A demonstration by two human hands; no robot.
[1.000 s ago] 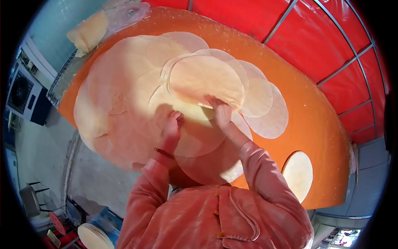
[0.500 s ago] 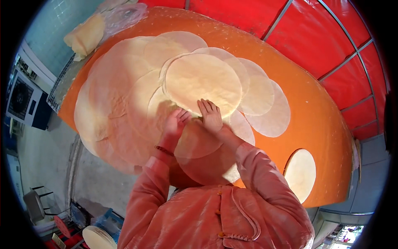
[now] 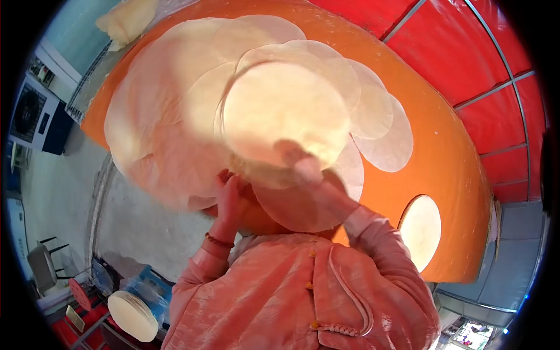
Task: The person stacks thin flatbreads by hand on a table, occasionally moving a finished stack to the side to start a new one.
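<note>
Thin, pale round dough sheets [image 3: 169, 99] overlap in a wide spread on an orange table [image 3: 443, 157]. Over the middle lies a brightly lit dough sheet [image 3: 286, 108]. My right hand [image 3: 306, 166] is at this sheet's near edge, its fingers smeared by motion. To its left, my left hand [image 3: 229, 189] is by the near edge of the spread, fingers curled inward; what they hold, if anything, is hidden. Below my hands another round dough sheet [image 3: 309, 207] lies in shadow near my body.
A separate round sheet [image 3: 421, 233] lies at the table's right. Red panels [image 3: 443, 52] border the far side. At left are a white and dark appliance [image 3: 38, 116] and a grey chair [image 3: 44, 262]. A pale round stack [image 3: 133, 315] stands at lower left.
The bright sheet has shifted nearer to me over the others. My left hand has drawn back left and curled; my right hand remains by the sheet's near edge. The view has also shifted.
</note>
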